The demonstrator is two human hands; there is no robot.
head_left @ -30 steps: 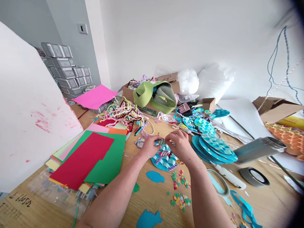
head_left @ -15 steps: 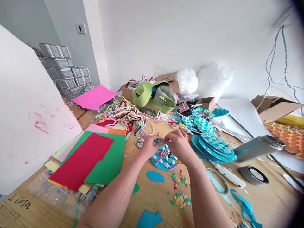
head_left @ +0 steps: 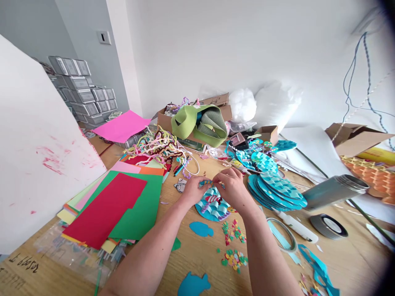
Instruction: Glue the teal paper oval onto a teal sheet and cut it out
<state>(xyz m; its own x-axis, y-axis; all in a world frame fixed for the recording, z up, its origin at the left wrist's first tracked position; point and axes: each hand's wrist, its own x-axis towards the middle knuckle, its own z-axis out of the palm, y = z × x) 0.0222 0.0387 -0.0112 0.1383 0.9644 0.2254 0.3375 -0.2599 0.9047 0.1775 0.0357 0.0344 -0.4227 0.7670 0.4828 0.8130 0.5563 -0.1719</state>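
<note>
Over the far edge of a round blue paper disc (head_left: 203,211), my left hand (head_left: 196,190) pinches a small blue paper cutout (head_left: 205,182) with orange-yellow marks. My right hand (head_left: 230,185) meets it from the other side, its fingertips closed at the cutout's right end; whether they grip it or a tiny piece on it is hidden. Pale blue curled paper strips cover the disc, with a red-and-white striped fish (head_left: 212,199) among them. A plain blue fish cutout (head_left: 201,229) lies nearer, and another blue animal cutout (head_left: 194,284) sits at the bottom edge.
Small coloured paper dots (head_left: 234,260) are heaped between my forearms. Coloured paper sheets (head_left: 105,209) lie left. On the right are stacked blue discs (head_left: 274,193), a white glue gun (head_left: 298,228), tape rolls (head_left: 328,226) and a metal flask (head_left: 336,191). Pipe cleaners (head_left: 154,148) lie behind.
The whole view has shifted very slightly. Both hands stay at the small blue cutout over the disc, with hardly any finger movement.
</note>
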